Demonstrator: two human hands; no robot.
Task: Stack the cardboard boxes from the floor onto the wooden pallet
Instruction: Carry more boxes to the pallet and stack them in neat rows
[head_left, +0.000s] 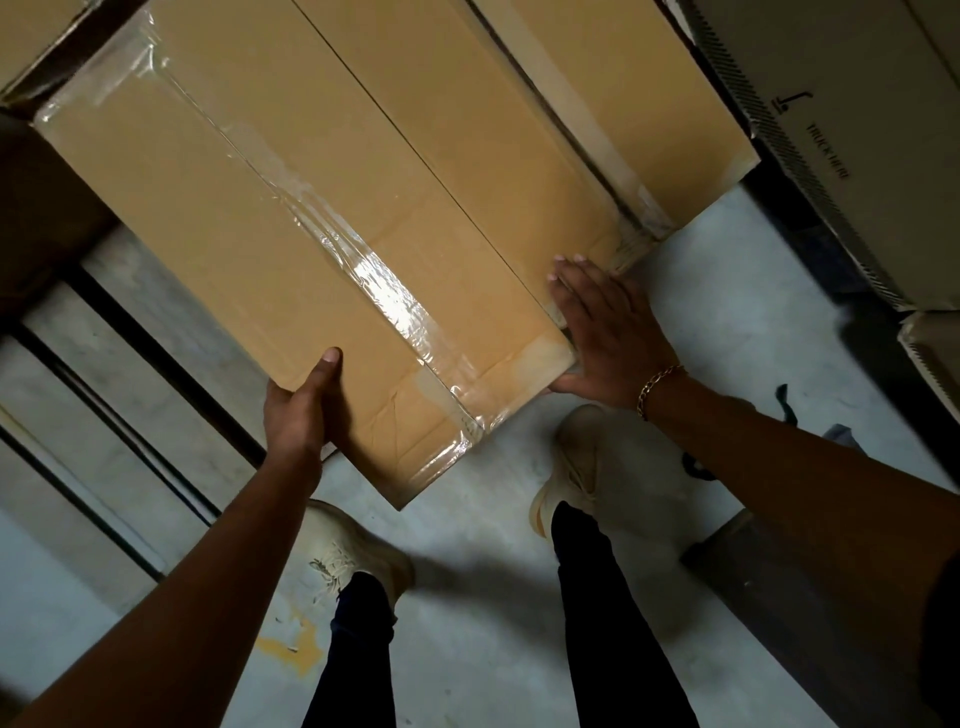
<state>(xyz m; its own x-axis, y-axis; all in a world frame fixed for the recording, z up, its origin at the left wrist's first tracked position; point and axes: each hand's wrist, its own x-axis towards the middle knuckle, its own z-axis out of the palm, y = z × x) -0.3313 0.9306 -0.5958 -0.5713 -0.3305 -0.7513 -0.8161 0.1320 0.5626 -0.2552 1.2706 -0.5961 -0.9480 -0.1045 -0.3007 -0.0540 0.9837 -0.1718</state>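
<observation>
Item: cardboard box (291, 218), brown, sealed with a strip of clear tape (374, 280). It fills the centre and upper left of the frame and is seen from above, with its near corner over the grey floor (493, 545).

Left hand (301, 410): reached up from the lower left on a straight forearm. The box's near edge is gripped, with the thumb (328, 364) laid on top. The remaining fingers are tucked under the box and hidden.

Right hand (602, 338): entered from the lower right with the wrist bent. The palm is laid flat against the box's right edge, and the fingers (571, 275) are straight and held together. A gold bracelet (657, 387) is worn at the wrist.

Second brown box (597, 78): set just beside the first, at upper centre.

Pallet slats (119, 338): at centre left, partly under the box.

Pale printed carton (857, 130): upper right.
</observation>
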